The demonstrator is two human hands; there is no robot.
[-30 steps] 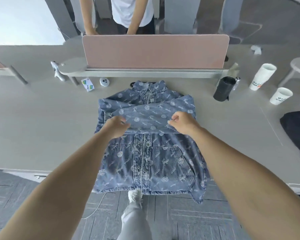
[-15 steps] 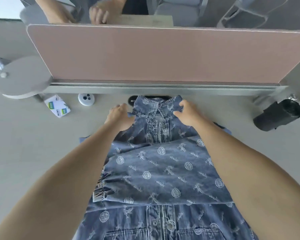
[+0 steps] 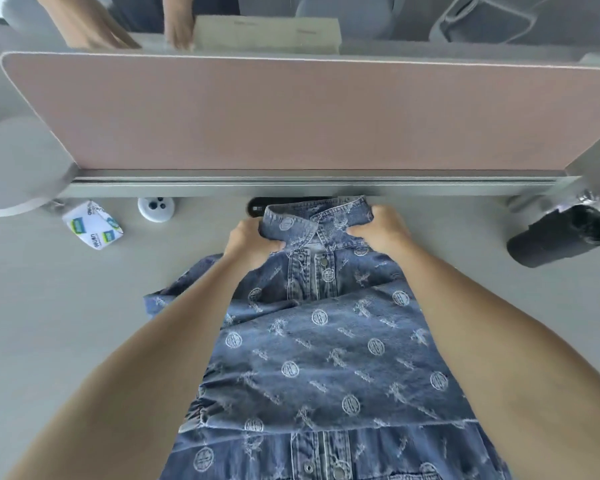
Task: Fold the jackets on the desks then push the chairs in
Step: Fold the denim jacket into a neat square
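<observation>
Okay, both the left hand [image 3: 253, 242] and right hand [image 3: 381, 230] pinch the denim jacket [image 3: 326, 358] collar; I'd pull it toward the hem evenly, keeping sleeves tucked.

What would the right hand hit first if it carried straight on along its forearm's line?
The right hand, gripping the jacket collar, would probably meet the grey rail at the foot of the pink divider first; only a narrow strip of desk seems to lie between, though depth is unclear.
</observation>
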